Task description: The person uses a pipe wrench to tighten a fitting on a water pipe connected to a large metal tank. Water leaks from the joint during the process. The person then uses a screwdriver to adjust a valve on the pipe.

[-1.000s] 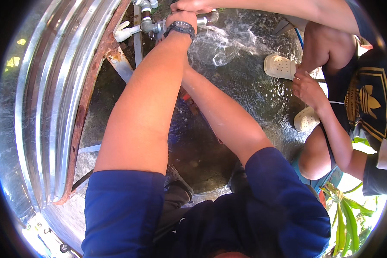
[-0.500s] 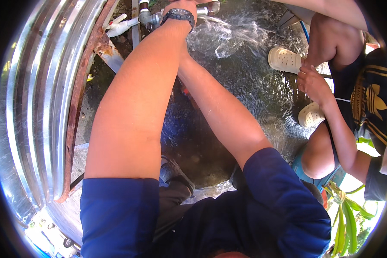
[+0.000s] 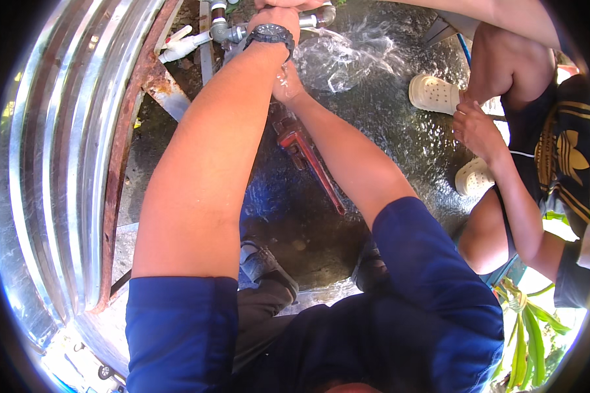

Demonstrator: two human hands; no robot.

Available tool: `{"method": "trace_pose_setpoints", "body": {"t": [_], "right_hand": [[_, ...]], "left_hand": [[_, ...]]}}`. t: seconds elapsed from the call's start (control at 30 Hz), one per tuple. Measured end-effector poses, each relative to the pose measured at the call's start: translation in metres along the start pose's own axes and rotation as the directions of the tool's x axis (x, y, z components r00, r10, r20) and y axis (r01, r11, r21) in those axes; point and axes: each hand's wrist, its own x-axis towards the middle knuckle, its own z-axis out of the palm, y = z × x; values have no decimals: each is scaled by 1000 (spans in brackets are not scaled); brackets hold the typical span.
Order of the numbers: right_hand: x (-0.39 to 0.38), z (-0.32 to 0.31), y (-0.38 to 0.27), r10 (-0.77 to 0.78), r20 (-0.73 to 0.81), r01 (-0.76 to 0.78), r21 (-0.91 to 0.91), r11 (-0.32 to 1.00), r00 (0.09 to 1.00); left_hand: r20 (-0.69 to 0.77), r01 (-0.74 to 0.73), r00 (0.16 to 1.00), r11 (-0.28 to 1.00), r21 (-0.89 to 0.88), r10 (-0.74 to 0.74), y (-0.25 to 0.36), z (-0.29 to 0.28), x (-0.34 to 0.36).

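My left hand (image 3: 283,18), below a black wristwatch (image 3: 269,40), is closed over the grey metal pipe (image 3: 237,33) at the top, its fingers mostly hidden. Water (image 3: 354,56) gushes out to the right beside it. My right hand (image 3: 288,82) is wet and sits just under my left wrist; its fingers are out of sight behind that wrist. A red pipe wrench (image 3: 308,157) lies on the wet ground below my right hand, apart from it. Another hand (image 3: 290,3), cut off by the top edge, is against my left hand.
A corrugated metal sheet (image 3: 59,164) with a rusty frame (image 3: 121,150) stands at the left. A white plastic valve (image 3: 180,47) joins the pipework. At the right a co-worker (image 3: 531,144) crouches in cream clogs (image 3: 432,93). A leafy plant (image 3: 531,334) grows at the lower right.
My right hand has drawn slightly down and toward me, coming into view below my left wrist. More of the pipe wrench shows between my arms. The water still gushes.
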Motion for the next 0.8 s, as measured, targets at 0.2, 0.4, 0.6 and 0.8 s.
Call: {"method": "trace_pose_setpoints", "body": {"t": [0.2, 0.4, 0.6, 0.8], "right_hand": [[-32, -61, -27, 145, 213, -72, -318, 946, 966], [-89, -149, -73, 398, 276, -76, -732, 677, 875], [-18, -127, -120, -307, 215, 366, -699, 615, 927], [64, -64, -150, -490, 468, 674, -577, 462, 736]], "left_hand": [[-198, -17, 980, 1000, 16, 20, 9, -9, -20], [-153, -7, 988, 995, -104, -9, 4, -19, -37], [-430, -45, 903, 996, -80, 6, -1, 9, -43], [-427, -7, 904, 1000, 6, 9, -12, 23, -75]]}}
